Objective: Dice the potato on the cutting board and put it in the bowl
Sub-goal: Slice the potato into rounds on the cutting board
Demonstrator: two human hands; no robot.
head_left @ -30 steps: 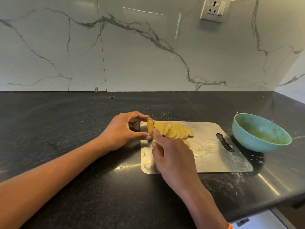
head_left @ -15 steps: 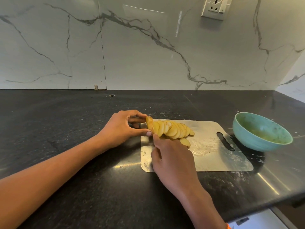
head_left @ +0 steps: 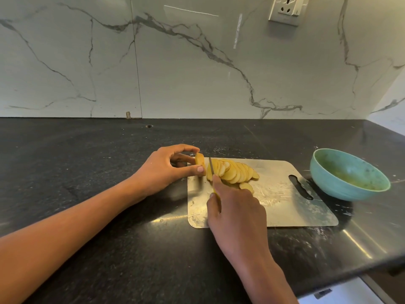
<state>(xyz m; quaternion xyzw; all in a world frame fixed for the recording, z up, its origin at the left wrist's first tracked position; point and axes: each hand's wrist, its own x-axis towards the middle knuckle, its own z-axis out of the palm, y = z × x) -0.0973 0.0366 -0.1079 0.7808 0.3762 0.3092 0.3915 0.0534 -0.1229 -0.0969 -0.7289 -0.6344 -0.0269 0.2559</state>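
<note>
Head view: knife now raised again in right hand, left hand pinching potato end near cutting board's far-left corner, slices fanned beside, dicing undone, bowl unfilled.

No writing, label, brand or number is legible anywhere here, not on the wall, the counter or the things on it.

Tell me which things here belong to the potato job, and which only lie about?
Job:
- yellow potato end piece, pinched by left hand
- fanned potato slices
- thin knife in right hand
- steel cutting board
- teal round bowl

Lying about:
- white wall socket
</note>
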